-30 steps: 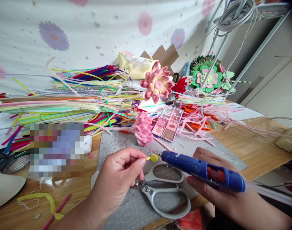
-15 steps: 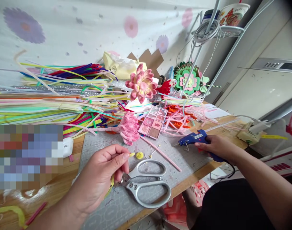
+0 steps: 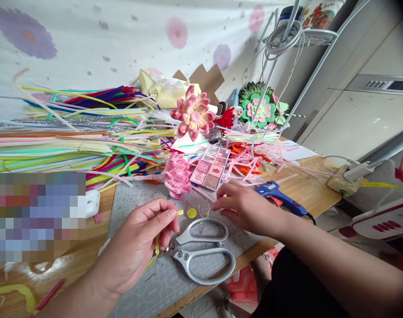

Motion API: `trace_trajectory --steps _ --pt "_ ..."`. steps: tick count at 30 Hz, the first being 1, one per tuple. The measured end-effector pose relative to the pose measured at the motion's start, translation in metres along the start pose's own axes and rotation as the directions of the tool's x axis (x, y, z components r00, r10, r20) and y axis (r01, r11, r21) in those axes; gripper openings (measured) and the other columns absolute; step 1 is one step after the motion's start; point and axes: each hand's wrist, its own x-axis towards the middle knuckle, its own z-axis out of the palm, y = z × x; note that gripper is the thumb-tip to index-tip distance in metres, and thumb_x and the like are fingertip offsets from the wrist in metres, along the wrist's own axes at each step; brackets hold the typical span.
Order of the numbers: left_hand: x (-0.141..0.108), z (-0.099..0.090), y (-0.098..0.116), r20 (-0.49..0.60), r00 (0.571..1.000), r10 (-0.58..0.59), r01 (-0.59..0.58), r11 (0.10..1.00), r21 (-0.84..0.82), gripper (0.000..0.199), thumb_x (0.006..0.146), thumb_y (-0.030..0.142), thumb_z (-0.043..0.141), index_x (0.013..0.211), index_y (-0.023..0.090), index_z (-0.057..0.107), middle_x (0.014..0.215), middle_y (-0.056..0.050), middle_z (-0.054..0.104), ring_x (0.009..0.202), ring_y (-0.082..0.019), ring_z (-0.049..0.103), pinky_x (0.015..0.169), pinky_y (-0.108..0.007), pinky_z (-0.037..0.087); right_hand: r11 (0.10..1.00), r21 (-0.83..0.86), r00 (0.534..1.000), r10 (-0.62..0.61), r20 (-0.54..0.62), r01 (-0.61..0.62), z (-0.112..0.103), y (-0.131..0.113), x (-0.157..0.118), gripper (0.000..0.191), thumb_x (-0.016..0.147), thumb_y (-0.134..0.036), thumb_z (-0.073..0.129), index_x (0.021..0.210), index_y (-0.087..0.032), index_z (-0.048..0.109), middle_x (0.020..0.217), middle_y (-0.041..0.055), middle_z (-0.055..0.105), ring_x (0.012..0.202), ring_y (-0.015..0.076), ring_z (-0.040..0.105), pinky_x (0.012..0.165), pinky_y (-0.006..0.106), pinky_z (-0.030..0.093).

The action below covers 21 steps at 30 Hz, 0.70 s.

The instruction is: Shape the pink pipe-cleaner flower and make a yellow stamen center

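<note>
My left hand (image 3: pixel 148 247) pinches a yellow pipe cleaner (image 3: pixel 179 212), its short tip poking out past the thumb and its tail hanging below the fingers. Just right of that tip a small yellow coil (image 3: pixel 191 213) lies on the grey cutting mat (image 3: pixel 135 282). My right hand (image 3: pixel 242 205) hovers over the mat, fingers loosely apart with nothing visible in them, close to some thin white wire pieces (image 3: pixel 207 212). Silver-handled scissors (image 3: pixel 204 251) rest on the mat below. The blue glue gun (image 3: pixel 280 196) lies on the table beyond my right wrist.
A pink fuzzy flower (image 3: pixel 177 176) lies beside an eyeshadow palette (image 3: pixel 211 168); a pink-and-yellow flower (image 3: pixel 193 115) stands behind. Bundles of pipe cleaners (image 3: pixel 49 150) fill the left back. A power strip (image 3: pixel 343 181) sits at the right edge, and a white case (image 3: pixel 92 203) at left.
My right hand has let go of the glue gun, which now lies on the table, and has moved left over the mat. My left hand keeps its pinch, almost still.
</note>
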Motion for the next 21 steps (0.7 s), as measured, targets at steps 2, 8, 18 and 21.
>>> trace_trajectory --steps 2,8,18,21 --pt "0.001 -0.001 -0.001 -0.004 1.000 -0.006 0.005 1.000 -0.017 0.014 0.080 0.029 0.065 0.073 0.017 0.062 0.060 0.003 0.060 0.046 -0.005 0.043 0.044 -0.016 0.032 0.999 -0.024 0.995 -0.042 0.089 0.044 0.009 0.000 0.019 0.024 0.078 -0.009 0.061 0.095 -0.021 0.072 0.101 0.0094 0.061 0.093 0.0220 0.054 0.079 0.034 0.043" --pt "0.003 -0.005 -0.001 -0.020 1.000 -0.016 0.014 0.997 -0.072 0.012 0.079 0.027 0.066 0.073 0.017 0.063 0.058 0.004 0.059 0.046 -0.004 0.044 0.044 -0.015 0.032 0.997 0.059 0.989 -0.057 0.140 0.049 0.008 0.010 0.038 0.014 0.077 -0.005 0.059 0.077 -0.015 0.068 0.090 0.0083 0.059 0.090 0.0202 0.052 0.079 0.032 0.041" --pt "0.004 -0.005 -0.001 -0.079 0.997 -0.018 0.008 0.993 -0.114 0.013 0.078 0.029 0.068 0.075 0.017 0.063 0.061 0.003 0.060 0.046 -0.005 0.045 0.043 -0.015 0.032 0.765 0.603 0.974 0.175 0.143 -0.225 -0.011 0.009 0.038 0.008 0.082 -0.024 0.057 0.080 -0.017 0.056 0.068 -0.0018 0.059 0.061 0.0103 0.054 0.057 0.022 0.042" --pt "0.005 -0.003 -0.001 -0.086 0.996 -0.005 -0.005 0.994 -0.107 0.013 0.078 0.028 0.067 0.074 0.017 0.062 0.062 0.002 0.061 0.046 -0.005 0.045 0.044 -0.016 0.032 0.462 0.840 0.953 0.228 0.198 -0.285 -0.007 -0.002 0.038 0.015 0.076 -0.028 0.065 0.076 -0.016 0.056 0.065 -0.0023 0.059 0.059 0.0093 0.053 0.058 0.022 0.041"
